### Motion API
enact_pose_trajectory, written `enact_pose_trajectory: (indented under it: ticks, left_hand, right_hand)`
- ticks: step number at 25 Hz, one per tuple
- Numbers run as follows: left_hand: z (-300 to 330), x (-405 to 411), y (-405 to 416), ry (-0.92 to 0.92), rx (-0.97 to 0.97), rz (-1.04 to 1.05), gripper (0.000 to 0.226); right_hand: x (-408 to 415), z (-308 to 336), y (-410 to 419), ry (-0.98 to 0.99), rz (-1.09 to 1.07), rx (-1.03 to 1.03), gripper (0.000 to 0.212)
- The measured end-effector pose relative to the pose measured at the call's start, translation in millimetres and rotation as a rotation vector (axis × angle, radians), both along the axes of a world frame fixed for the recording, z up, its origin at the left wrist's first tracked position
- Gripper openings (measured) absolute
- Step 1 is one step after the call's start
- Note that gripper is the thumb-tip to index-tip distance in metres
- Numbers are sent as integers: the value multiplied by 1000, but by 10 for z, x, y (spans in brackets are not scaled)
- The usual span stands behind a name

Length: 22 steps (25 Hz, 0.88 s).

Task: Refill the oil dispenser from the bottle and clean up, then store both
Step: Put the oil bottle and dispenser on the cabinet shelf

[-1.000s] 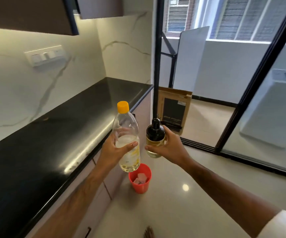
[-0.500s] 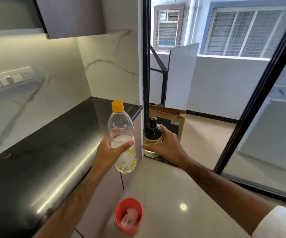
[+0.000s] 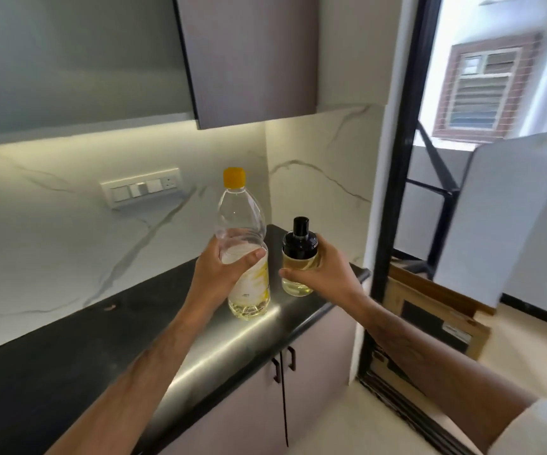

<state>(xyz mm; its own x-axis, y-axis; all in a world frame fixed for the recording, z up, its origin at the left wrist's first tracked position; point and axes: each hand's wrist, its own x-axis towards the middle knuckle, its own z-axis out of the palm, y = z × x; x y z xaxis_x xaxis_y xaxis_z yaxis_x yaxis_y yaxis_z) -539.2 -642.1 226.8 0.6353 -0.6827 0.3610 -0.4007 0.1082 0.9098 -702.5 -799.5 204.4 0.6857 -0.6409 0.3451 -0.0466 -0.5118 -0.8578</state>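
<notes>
black countertop (image 3: 68, 356) running under marble wall; left hand (image 3: 219, 274) gripping upright oil bottle (image 3: 244, 254) above it; right hand (image 3: 323, 274) gripping oil dispenser (image 3: 298, 261) just beside bottle

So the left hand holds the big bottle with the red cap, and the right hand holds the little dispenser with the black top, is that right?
Not quite: the head view shows the bottle has a yellow cap, not red. The rest stands: the left hand holds it, and the right hand holds the little dispenser with the black top.
</notes>
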Motion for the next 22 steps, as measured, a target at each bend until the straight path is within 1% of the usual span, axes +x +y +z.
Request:
enact_pose_trajectory:
  ticks: [2,4,9,12,16,19,22]
  left_hand:
    - [168,146,-182,-21,-5,107,62]
    - [351,283,-331,-38,-5,202,65]
    - [830,654,-478,-71,-40,414,57]
    - [1191,947,-406,-93,-78,542,51]
    - [1751,1371,-206,-120,-160,651,43]
    - [2215,1734,-23,-144,-216,707,43]
    - [2658,2101,87,-197,-208,730,48]
  right_hand:
    - [312,182,-314,-7,84,-20,77]
    - [615,389,-562,-21,163,-52,70]
    - [1400,842,-889,-69,335,-95,68]
    - [1843,1130,-918,-93,409,-110,60]
    - [2401,1518,-840,-110,456,-138,59]
    - [2808,1842,-696,-126,458,-166,59]
    - [3221,2180,-571,-160,475,-175,57]
